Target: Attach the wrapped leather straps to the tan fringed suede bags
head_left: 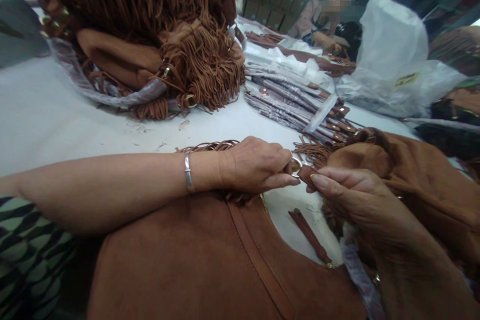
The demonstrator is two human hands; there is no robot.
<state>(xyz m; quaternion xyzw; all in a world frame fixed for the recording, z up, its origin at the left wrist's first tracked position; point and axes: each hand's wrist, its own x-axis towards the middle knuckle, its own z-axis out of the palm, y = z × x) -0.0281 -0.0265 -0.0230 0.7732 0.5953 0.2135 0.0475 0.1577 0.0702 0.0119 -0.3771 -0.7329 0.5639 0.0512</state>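
Note:
A brown suede handbag (180,260) lies in front of me, with a stitched strip down its side and fringe under my left wrist. My left hand (258,162) is closed in a pinch on a gold metal ring (297,165) above the bag's curved opening. Opposite it, my right hand (348,190) pinches a brown leather strap end (307,175) right at the ring. Whether the strap end passes through the ring I cannot tell. A brown tassel zipper pull (311,237) hangs by the opening. A plastic-wrapped strap (360,275) runs below my right hand.
Fringed brown bags (150,35) are heaped at the back left of the white table (123,135). Plastic-wrapped straps (296,105) lie bundled behind my hands. More brown suede (423,175) is at the right, with a clear plastic bag (393,60) behind. Another person (318,25) works across the table.

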